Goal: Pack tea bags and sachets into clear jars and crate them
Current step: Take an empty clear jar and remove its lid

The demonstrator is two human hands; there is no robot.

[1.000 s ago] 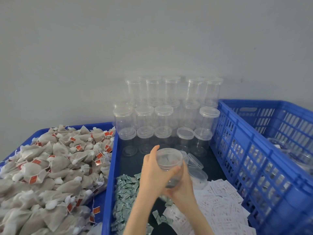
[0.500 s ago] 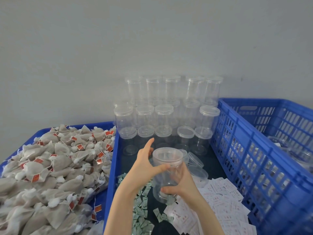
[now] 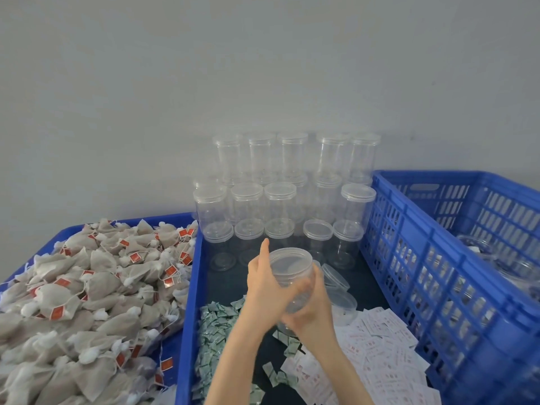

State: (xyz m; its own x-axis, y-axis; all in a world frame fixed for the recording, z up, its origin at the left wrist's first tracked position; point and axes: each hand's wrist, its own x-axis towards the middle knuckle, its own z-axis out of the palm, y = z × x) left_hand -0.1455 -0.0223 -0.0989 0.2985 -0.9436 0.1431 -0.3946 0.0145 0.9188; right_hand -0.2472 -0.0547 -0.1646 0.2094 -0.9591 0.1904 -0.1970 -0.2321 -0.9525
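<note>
Grey wall behind, blue bins in front: your workspace holds everything within reach. Nearest you, loose green sachets (image 3: pixel 213 325) and white sachets (image 3: pixel 377 346) lie scattered on the dark floor of the middle tray (image 3: pixel 190 302). Above them you hold one clear jar (image 3: pixel 292 276) in both hands: your left hand (image 3: pixel 263 290) wraps its side with the thumb sticking up, and your right hand (image 3: pixel 314 312) curls round its lower half from beneath. Half a second ago the jar stood more upright with your left hand near its lid; now both hands have closed lower on the body and it tilts toward you, which suggests you are twisting the lid off to fill it. It looks empty, so packing of this one has not begun. To your left the tea bags (image 3: pixel 87 287) are heaped in their own tray; to your right stands the blue crate (image 3: pixel 438 287), with jars dimly visible inside. Farther back, stacked empty jars (image 3: pixel 280 200) line the wall.
</note>
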